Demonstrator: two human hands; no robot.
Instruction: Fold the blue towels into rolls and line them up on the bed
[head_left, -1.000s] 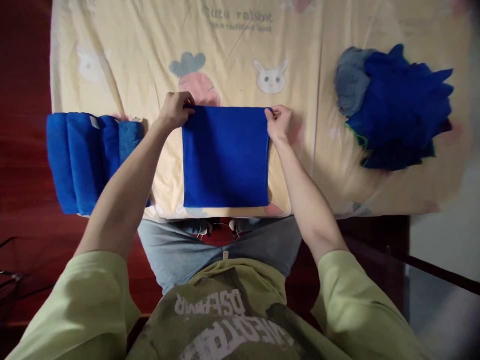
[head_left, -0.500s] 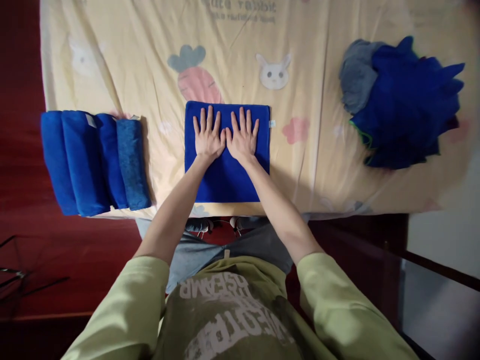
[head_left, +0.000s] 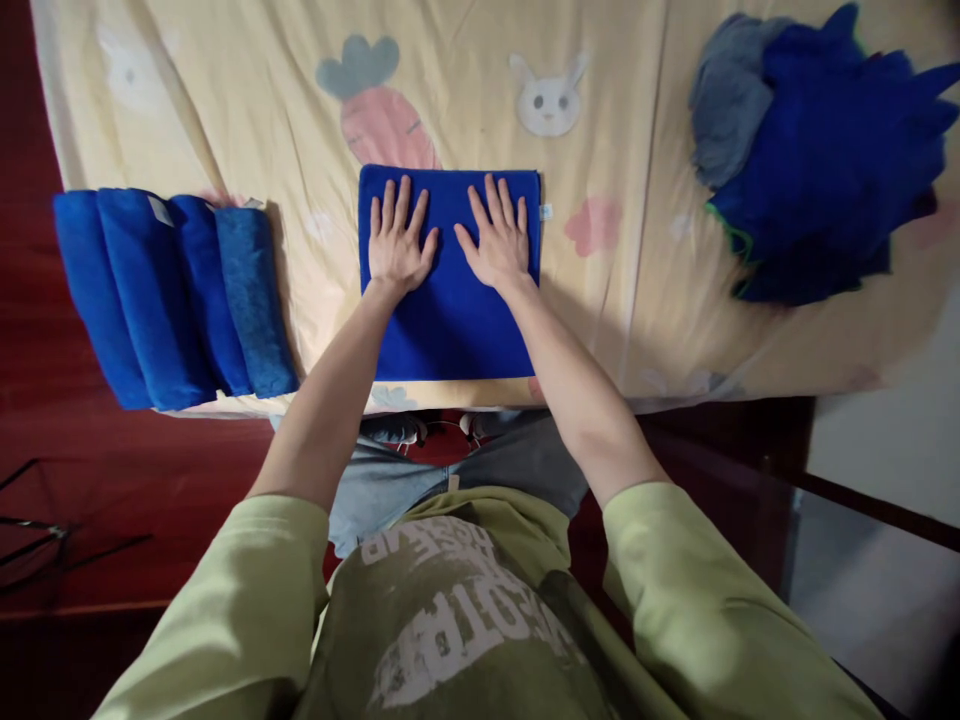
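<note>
A blue towel (head_left: 457,330) lies flat as a rectangle on the bed-like surface in front of me, a small white tag on its right edge. My left hand (head_left: 400,245) rests palm down on its left part, fingers stretched toward the far edge. On the right part lies my right hand (head_left: 496,238), also flat with the fingers spread and the thumb pointing inward. Bare blue cloth shows between the two hands. Neither hand grips anything.
Several rolled blue towels (head_left: 154,300) lie side by side at the left edge. A loose heap of blue cloths (head_left: 832,160) with a grey cloth (head_left: 727,100) sits at the far right. The yellow printed sheet (head_left: 615,330) covers the surface, its front edge near my legs.
My hands have slid apart over the towel, left hand leftward and right hand slightly rightward. The whole scene sits a little higher in view as the camera has shifted.
</note>
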